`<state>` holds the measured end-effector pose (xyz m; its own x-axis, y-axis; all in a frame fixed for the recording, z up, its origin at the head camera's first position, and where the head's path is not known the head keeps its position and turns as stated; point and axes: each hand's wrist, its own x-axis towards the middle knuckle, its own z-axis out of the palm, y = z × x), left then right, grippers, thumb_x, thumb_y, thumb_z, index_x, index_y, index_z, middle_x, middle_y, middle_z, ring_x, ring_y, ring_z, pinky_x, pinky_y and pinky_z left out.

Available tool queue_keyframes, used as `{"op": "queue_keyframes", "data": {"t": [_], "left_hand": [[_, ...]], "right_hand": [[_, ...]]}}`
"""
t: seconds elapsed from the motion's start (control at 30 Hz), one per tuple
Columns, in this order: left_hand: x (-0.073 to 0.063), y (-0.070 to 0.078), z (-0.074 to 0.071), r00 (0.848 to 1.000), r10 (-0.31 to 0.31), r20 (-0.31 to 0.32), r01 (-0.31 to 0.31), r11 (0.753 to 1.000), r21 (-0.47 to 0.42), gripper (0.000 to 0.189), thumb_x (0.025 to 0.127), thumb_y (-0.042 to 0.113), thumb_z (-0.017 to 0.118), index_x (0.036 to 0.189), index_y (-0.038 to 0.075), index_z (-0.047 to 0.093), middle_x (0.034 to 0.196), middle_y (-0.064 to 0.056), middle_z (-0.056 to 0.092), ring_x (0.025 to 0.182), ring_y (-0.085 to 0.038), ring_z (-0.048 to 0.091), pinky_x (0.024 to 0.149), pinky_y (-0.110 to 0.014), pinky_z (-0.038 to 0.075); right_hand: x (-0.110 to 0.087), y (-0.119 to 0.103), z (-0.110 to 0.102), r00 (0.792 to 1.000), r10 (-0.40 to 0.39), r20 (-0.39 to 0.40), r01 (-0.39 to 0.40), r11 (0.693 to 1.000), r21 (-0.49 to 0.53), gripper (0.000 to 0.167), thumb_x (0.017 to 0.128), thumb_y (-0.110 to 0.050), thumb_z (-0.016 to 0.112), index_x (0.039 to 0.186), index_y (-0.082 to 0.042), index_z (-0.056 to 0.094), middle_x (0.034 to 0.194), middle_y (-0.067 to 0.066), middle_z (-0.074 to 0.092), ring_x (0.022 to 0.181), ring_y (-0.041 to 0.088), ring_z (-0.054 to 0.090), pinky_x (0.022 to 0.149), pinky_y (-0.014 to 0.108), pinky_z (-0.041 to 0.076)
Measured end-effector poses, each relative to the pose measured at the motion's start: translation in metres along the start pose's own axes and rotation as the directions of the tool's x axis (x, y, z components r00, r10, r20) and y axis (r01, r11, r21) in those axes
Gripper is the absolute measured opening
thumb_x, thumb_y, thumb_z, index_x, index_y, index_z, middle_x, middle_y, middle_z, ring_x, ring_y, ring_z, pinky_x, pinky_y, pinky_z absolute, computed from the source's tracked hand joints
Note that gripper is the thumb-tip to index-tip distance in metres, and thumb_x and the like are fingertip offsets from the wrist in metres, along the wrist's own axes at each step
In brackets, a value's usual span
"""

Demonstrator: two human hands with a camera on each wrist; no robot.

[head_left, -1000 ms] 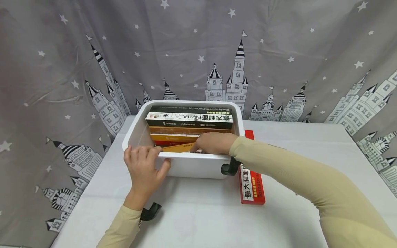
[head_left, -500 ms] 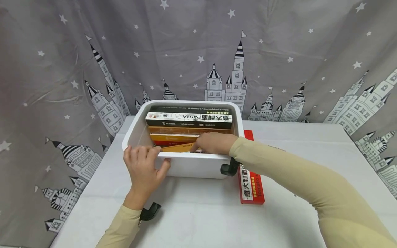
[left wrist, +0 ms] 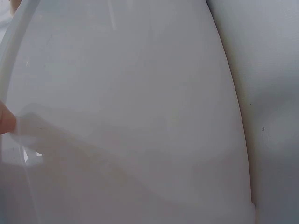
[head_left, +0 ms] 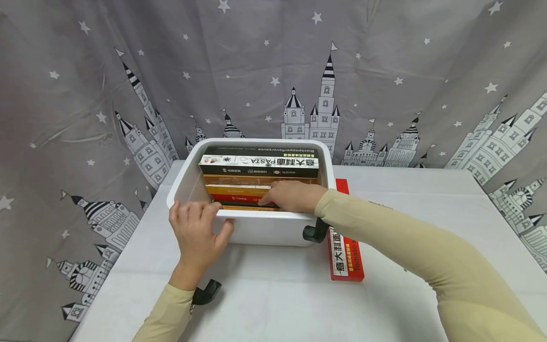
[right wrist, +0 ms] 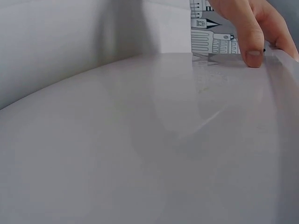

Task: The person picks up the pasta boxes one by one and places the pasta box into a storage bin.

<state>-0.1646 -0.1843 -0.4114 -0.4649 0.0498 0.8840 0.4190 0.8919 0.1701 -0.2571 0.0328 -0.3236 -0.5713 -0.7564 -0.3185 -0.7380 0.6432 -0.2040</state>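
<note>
My left hand [head_left: 198, 232] grips the front left rim of a white plastic bin [head_left: 269, 230], its fingers over the edge and its thumb against the outer wall. That same hand also shows at the far end of the rim in the right wrist view. Inside the bin, several pasta boxes stand on edge: a black and white one [head_left: 260, 162], a yellow one [head_left: 239, 191], a red one [head_left: 235, 198] and an orange one [head_left: 248, 207] near the front wall. Reaching in from the right, my right hand [head_left: 295, 195] rests over these front boxes with visible fingers extended; its lower part is hidden.
Beside the bin's right side, a red tomato sauce pasta box [head_left: 347, 256] lies on the white table [head_left: 273, 294], partly covered by the right sleeve. A grey curtain [head_left: 239, 61] printed with castles and stars hangs behind the table.
The orange box, tilted in the earlier frames, has gone lower behind the front wall, uncovering more of the red box. My right fingertips have shifted slightly left; my left hand keeps its hold.
</note>
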Motion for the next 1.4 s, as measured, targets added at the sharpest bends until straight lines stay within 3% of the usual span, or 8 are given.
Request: {"op": "queue_keyframes", "data": {"t": [0.17, 0.37, 0.53, 0.63, 0.77, 0.83, 1.03, 1.4], "left_hand": [[0.0, 0.0, 0.0, 1.0, -0.004, 0.004, 0.004, 1.0, 0.002, 0.031, 0.083, 0.028, 0.054, 0.095, 0.001, 0.062, 0.085, -0.018, 0.055, 0.092, -0.041, 0.046, 0.102, -0.07, 0.026], [0.0, -0.001, -0.002, 1.0, -0.003, 0.0, 0.003, 1.0, 0.01, 0.031, 0.082, 0.028, 0.054, 0.095, 0.001, 0.062, 0.085, -0.018, 0.054, 0.091, -0.041, 0.046, 0.101, -0.07, 0.027], [-0.001, -0.001, -0.003, 1.0, -0.007, -0.002, 0.007, 1.0, 0.009, 0.031, 0.082, 0.028, 0.055, 0.095, 0.001, 0.062, 0.085, -0.018, 0.054, 0.091, -0.041, 0.046, 0.102, -0.07, 0.026], [-0.001, -0.001, -0.003, 1.0, -0.01, 0.0, 0.01, 1.0, 0.004, 0.03, 0.082, 0.028, 0.055, 0.095, 0.001, 0.062, 0.085, -0.017, 0.054, 0.091, -0.04, 0.046, 0.101, -0.071, 0.026], [-0.002, 0.0, -0.002, 1.0, -0.009, 0.006, 0.009, 1.0, 0.0, 0.03, 0.082, 0.028, 0.055, 0.094, 0.002, 0.062, 0.084, -0.017, 0.054, 0.091, -0.04, 0.046, 0.101, -0.071, 0.026], [-0.002, 0.0, -0.002, 1.0, -0.007, 0.009, 0.007, 1.0, 0.001, 0.03, 0.082, 0.028, 0.055, 0.094, 0.002, 0.062, 0.084, -0.017, 0.054, 0.091, -0.04, 0.046, 0.101, -0.07, 0.027], [-0.001, 0.0, -0.002, 1.0, -0.006, 0.013, 0.006, 1.0, 0.005, 0.03, 0.083, 0.028, 0.055, 0.095, 0.002, 0.062, 0.085, -0.017, 0.054, 0.091, -0.04, 0.046, 0.101, -0.07, 0.026], [-0.001, 0.0, -0.001, 1.0, -0.014, 0.019, 0.014, 1.0, 0.003, 0.031, 0.082, 0.028, 0.055, 0.095, 0.001, 0.062, 0.085, -0.018, 0.054, 0.091, -0.04, 0.046, 0.101, -0.07, 0.026]], "right_hand": [[-0.003, 0.001, -0.001, 1.0, 0.014, -0.011, -0.014, 0.999, -0.032, 0.046, 0.1, -0.005, 0.056, 0.142, -0.021, 0.061, 0.136, 0.006, 0.068, 0.129, 0.023, 0.059, 0.11, 0.041, 0.049], [-0.016, 0.007, -0.005, 0.999, 0.023, -0.038, -0.025, 0.998, -0.058, 0.041, 0.1, -0.025, 0.061, 0.14, -0.019, 0.063, 0.133, 0.006, 0.069, 0.126, 0.023, 0.062, 0.107, 0.044, 0.051], [-0.037, 0.013, -0.012, 0.994, -0.033, -0.108, 0.021, 0.994, -0.11, 0.039, 0.103, -0.027, 0.055, 0.141, -0.018, 0.062, 0.129, 0.006, 0.07, 0.121, 0.025, 0.065, 0.101, 0.046, 0.054], [-0.054, 0.017, -0.015, 0.98, -0.083, -0.181, 0.059, 0.989, -0.138, 0.039, 0.103, -0.025, 0.055, 0.14, -0.016, 0.063, 0.123, 0.008, 0.072, 0.109, 0.025, 0.067, 0.092, 0.045, 0.056], [-0.081, 0.024, -0.017, 0.94, -0.119, -0.321, 0.077, 0.987, -0.14, 0.038, 0.098, -0.024, 0.061, 0.134, -0.013, 0.067, 0.111, 0.009, 0.073, 0.093, 0.023, 0.065, 0.079, 0.039, 0.056], [-0.095, 0.028, -0.018, 0.917, -0.116, -0.382, 0.072, 0.989, -0.127, 0.037, 0.097, -0.025, 0.064, 0.132, -0.016, 0.069, 0.11, 0.009, 0.073, 0.094, 0.023, 0.064, 0.081, 0.039, 0.054], [-0.138, 0.044, -0.018, 0.903, 0.019, -0.43, -0.057, 0.996, -0.075, 0.042, 0.096, -0.029, 0.067, 0.137, -0.019, 0.066, 0.127, 0.014, 0.068, 0.115, 0.034, 0.063, 0.097, 0.053, 0.053], [-0.199, 0.075, 0.01, 0.856, 0.225, -0.465, -0.26, 0.966, -0.011, 0.054, 0.094, -0.032, 0.069, 0.144, -0.015, 0.058, 0.136, 0.022, 0.061, 0.121, 0.043, 0.06, 0.097, 0.062, 0.052]]}}
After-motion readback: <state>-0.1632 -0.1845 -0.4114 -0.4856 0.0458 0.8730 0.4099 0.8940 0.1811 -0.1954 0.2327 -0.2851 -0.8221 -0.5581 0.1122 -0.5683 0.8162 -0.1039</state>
